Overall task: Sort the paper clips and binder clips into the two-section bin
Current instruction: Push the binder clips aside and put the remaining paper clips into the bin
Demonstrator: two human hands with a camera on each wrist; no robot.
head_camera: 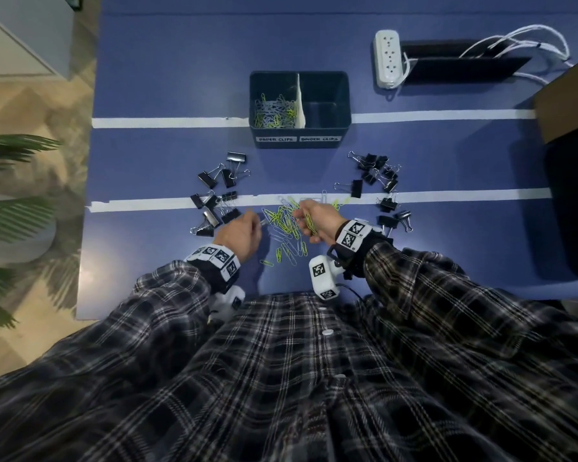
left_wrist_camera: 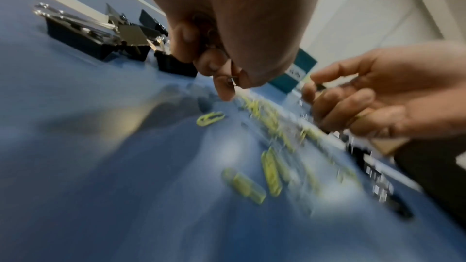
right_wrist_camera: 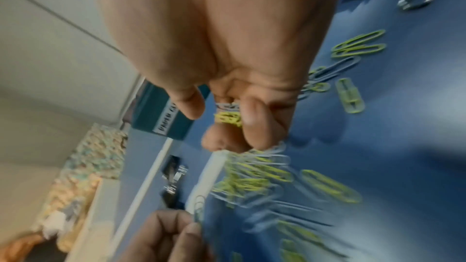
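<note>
Hands: two, the left hand [head_camera: 239, 233] and the right hand [head_camera: 316, 216], both over the loose pile.
Bins: one two-section bin [head_camera: 300, 133], straight ahead of the hands.
Binder clips, left group [head_camera: 216, 195]: about ten, out past the left hand.
Binder clips, right group [head_camera: 379, 186]: about ten, beyond and beside the right hand.
Paper clips on the table [head_camera: 286, 225]: dozens, green and silver, between the two hands; too tangled to count.
Paper clips in the bin [head_camera: 274, 111]: a heap, uncountable.
Power strips: one power strip [head_camera: 386, 60], far ahead, to the right.
</note>
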